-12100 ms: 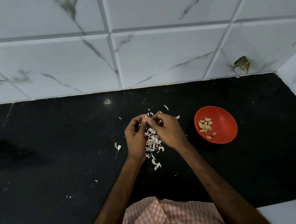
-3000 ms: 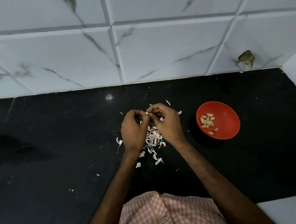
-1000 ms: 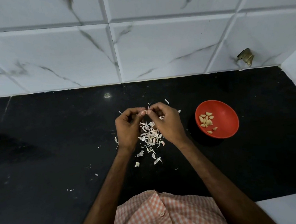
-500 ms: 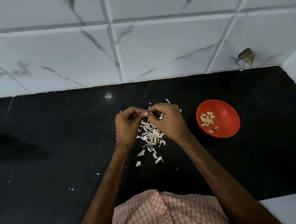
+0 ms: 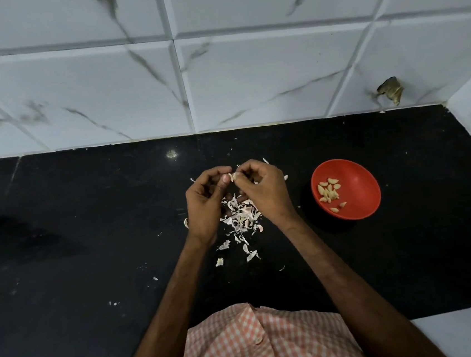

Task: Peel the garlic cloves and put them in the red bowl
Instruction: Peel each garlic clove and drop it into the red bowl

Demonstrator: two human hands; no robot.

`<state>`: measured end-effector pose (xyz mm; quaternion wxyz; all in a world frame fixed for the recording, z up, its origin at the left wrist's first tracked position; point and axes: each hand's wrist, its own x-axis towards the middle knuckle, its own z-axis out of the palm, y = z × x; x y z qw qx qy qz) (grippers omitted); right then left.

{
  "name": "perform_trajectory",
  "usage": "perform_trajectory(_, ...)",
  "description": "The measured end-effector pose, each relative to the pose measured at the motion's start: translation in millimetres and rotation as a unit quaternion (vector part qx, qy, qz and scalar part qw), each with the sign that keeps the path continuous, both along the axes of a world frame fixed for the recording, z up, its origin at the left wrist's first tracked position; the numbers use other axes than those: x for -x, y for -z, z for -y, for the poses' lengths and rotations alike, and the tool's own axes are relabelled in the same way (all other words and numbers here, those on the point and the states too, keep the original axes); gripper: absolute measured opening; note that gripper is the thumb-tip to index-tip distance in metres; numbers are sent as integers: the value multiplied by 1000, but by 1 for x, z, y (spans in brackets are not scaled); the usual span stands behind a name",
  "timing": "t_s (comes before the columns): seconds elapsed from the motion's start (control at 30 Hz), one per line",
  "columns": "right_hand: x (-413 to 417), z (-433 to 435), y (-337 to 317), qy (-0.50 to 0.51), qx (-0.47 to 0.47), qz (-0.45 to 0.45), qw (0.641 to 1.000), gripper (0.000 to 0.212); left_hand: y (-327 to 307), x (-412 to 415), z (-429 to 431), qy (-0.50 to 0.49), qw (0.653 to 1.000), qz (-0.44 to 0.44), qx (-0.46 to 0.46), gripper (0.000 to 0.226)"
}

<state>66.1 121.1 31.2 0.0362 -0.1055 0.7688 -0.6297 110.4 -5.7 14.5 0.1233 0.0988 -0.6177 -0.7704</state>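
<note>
My left hand (image 5: 203, 203) and my right hand (image 5: 264, 191) meet over the black counter (image 5: 89, 237). Together they pinch one small garlic clove (image 5: 232, 177) between thumbs and fingertips. Below the hands lies a pile of pale garlic skins (image 5: 241, 217), with loose flakes trailing toward me. The red bowl (image 5: 356, 177) stands to the right of my right hand and holds several peeled cloves (image 5: 329, 192).
A white marble-tiled wall (image 5: 246, 75) runs behind the counter, and a side wall closes the right end. A brown scrap (image 5: 390, 90) sticks to the wall at the far right. My checked shirt (image 5: 263, 344) shows at the counter's front edge.
Both hands stay over the skin pile, still working the same clove. The fingers have shifted slightly around it. The bowl and its cloves have not moved.
</note>
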Motion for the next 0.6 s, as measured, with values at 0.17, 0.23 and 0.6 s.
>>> perform_trajectory(0.17, 1, 2, 2, 2, 80, 83, 993, 14, 4, 3, 1, -18, 999, 22, -33, 12)
perform_trajectory(0.23, 2, 1, 6, 12, 89, 97, 991, 17, 9, 5, 2, -37, 997, 33, -55, 11)
perform_trajectory(0.6, 18, -18, 84, -58, -249, 17, 967, 11, 39, 1, 14, -78, 987, 110, -87, 12)
